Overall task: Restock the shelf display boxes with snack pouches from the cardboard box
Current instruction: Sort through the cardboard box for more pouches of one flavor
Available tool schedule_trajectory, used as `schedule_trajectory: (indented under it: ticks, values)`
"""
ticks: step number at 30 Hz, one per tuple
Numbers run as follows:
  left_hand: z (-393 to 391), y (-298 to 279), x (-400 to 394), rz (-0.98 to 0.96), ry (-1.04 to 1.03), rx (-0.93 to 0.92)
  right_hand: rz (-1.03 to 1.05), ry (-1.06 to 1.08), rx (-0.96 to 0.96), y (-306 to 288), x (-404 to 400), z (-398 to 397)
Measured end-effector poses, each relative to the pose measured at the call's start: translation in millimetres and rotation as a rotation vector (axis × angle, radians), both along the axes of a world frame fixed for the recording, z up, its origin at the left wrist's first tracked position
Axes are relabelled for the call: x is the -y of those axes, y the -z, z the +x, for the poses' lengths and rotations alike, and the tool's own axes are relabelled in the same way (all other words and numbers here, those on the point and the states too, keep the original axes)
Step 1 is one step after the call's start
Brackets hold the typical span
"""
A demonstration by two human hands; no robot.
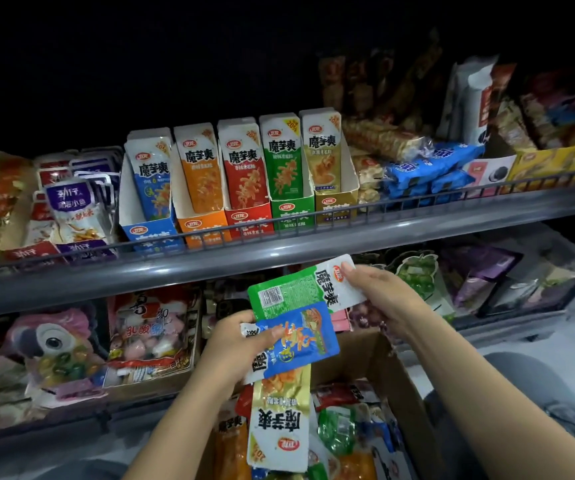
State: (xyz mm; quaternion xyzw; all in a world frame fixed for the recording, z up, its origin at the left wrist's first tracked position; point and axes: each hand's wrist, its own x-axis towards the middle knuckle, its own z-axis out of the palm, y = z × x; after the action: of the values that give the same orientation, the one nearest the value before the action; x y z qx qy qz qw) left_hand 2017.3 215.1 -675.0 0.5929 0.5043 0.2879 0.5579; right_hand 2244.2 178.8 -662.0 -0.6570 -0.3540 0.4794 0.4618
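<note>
My left hand (241, 344) grips a fan of snack pouches: a blue pouch (300, 337) on top and a yellow-gold pouch (279, 420) hanging down below it. My right hand (379, 292) pinches the white end of a green pouch (296, 289) that lies across the top of the fan. On the upper shelf stand several display boxes with upright pouches: blue (151, 209), orange (199, 202), red (244, 195), green (288, 188) and gold (331, 181). Under my hands sits the open cardboard box (400, 386) with several loose pouches inside.
A grey wire rail (279, 251) fronts the upper shelf. Purple fish snack packs (71, 209) sit left of the boxes, blue biscuit packs (428, 171) to their right. The lower shelf holds a parrot-shaped candy pack (50, 344) and other bags.
</note>
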Motion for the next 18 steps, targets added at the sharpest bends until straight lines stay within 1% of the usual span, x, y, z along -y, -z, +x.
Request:
schedule_trajectory:
  ticks: [1,2,4,6,7,10,12,15,18]
  values:
    - [-1.0,-0.5,-1.0,0.000,0.016,0.004,-0.056,-0.031,-0.010,-6.6,-2.6,4.3]
    - [-1.0,-2.3,-0.9,-0.002,0.022,0.009,-0.102,-0.045,-0.074,-14.4,-4.8,8.3]
    - [-1.8,-3.5,-2.4,-0.003,0.023,0.048,-0.131,-0.025,-0.270,-31.6,-5.9,14.1]
    - [-4.3,-6.8,-3.2,-0.003,0.001,0.084,-0.103,-0.014,-0.431,-46.2,-6.5,20.1]
    - [-5.7,-6.9,-5.3,-0.007,-0.016,0.105,-0.069,-0.006,-0.466,-51.9,-6.2,22.4]
    - [-11.1,-10.6,-9.4,-0.060,-0.075,0.193,0.081,0.049,-0.473,-64.4,-2.6,27.5]
    - [-12.5,-14.4,-9.7,-0.101,-0.105,0.269,0.175,0.026,-0.354,-68.8,4.0,27.1]
    - [-12.6,-17.3,-9.7,-0.119,-0.124,0.309,0.231,-0.120,0.003,-68.1,20.8,19.6]
    - [-11.1,-20.6,-7.7,-0.151,-0.150,0.329,0.308,-0.194,0.255,-63.4,33.3,9.6]
